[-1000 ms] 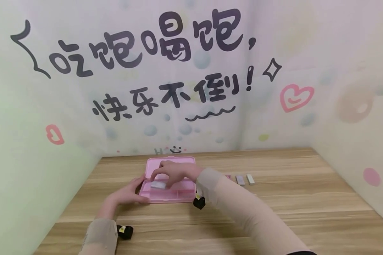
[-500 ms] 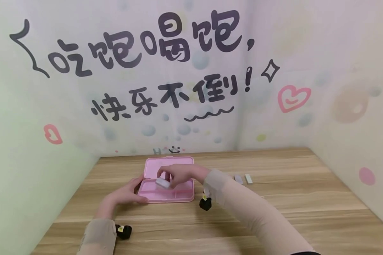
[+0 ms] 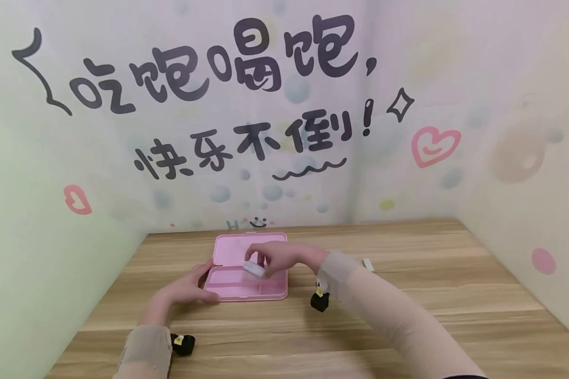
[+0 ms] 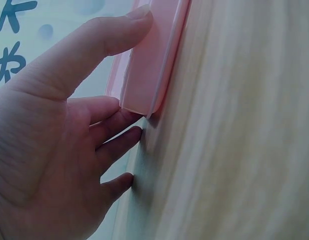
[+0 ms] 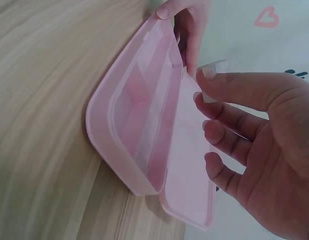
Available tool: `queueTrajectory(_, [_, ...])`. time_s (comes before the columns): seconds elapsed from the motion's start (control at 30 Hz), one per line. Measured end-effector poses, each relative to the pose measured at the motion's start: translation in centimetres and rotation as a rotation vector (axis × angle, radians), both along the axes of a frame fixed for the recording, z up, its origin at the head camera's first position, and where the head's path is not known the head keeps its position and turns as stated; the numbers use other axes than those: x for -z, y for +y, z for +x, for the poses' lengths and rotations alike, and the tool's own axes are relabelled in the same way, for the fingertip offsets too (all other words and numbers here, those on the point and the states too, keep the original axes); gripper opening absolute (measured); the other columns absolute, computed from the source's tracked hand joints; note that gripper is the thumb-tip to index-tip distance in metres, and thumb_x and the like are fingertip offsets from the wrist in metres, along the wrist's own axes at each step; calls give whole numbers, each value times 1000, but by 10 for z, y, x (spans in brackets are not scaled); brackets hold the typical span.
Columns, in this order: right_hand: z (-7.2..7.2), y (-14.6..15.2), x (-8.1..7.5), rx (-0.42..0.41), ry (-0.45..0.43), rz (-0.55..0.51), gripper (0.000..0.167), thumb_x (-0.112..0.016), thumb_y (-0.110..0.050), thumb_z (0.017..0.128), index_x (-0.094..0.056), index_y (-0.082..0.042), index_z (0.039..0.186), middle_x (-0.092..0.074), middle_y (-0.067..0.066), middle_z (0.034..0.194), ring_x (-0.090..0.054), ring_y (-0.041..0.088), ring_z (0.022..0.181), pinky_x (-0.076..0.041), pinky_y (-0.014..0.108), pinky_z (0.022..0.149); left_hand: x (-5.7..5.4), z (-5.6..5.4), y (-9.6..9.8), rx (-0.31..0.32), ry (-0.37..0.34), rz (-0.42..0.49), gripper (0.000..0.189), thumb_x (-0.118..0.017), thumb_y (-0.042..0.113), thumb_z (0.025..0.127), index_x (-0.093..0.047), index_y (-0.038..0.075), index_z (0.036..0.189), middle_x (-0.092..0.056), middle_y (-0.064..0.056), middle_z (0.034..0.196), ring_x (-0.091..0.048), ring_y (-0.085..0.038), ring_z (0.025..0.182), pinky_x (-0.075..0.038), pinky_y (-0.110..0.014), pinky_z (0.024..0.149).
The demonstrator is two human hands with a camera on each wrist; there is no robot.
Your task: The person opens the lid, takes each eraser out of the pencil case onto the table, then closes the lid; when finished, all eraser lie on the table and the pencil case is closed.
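A pink pencil case [image 3: 239, 290] lies opened on the table, its lid [image 3: 227, 250] tipped back toward the wall. My left hand [image 3: 187, 287] grips the case's left end, thumb at the front and fingers behind, as the left wrist view [image 4: 69, 125] shows up close. Above the case's right half, my right hand [image 3: 280, 256] pinches a small whitish eraser [image 3: 254, 269] between thumb and fingertips. In the right wrist view the eraser [image 5: 216, 66] is clear of the case, and the thumb covers part of it. Dividers split the case into compartments.
Another small white block [image 3: 368, 264] lies on the wooden table [image 3: 408, 284], right of the case and behind the right forearm. A printed wall sheet [image 3: 208, 200] stands close behind the lid. Each wrist carries a small black camera [image 3: 320, 302].
My right hand has moved right over the case with the eraser still pinched. The right forearm now hides the pinkish and lilac blocks on the table. The left hand stays put.
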State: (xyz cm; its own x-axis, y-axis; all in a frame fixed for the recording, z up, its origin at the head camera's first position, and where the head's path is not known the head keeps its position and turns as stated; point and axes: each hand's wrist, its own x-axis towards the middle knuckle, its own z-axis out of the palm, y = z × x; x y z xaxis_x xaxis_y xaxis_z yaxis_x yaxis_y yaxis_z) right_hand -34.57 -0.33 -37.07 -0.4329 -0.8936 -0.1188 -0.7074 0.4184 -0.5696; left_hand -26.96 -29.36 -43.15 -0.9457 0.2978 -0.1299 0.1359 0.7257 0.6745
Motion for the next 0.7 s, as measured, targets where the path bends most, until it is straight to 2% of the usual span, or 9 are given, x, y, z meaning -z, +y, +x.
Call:
queueTrajectory(0.2, [7, 27, -3, 36, -28, -7, 52, -72, -2, 83, -51, -19, 127, -60, -4, 95, -53, 12, 80, -46, 24, 74, 0, -1, 1, 7, 2, 16, 113, -83, 37, 72, -14, 1, 154, -20, -28, 152, -24, -45, 136, -22, -61, 107])
queueTrajectory(0.47, [14, 69, 3, 96, -70, -61, 52, -75, -3, 81, -52, -19, 124, -60, -3, 96, -52, 16, 82, -45, 26, 72, 1, -1, 0, 14, 12, 0, 113, -83, 38, 73, -14, 2, 154, -19, -29, 152, -22, -46, 136, -21, -63, 106])
queueTrajectory(0.7, [21, 104, 11, 149, -76, -82, 52, -76, -6, 81, -51, -19, 125, -61, -3, 94, -53, 14, 79, -47, 28, 69, -1, 1, 0, 27, 12, 6, 112, -83, 37, 73, -13, 1, 154, -16, -30, 153, -18, -48, 138, -20, -63, 107])
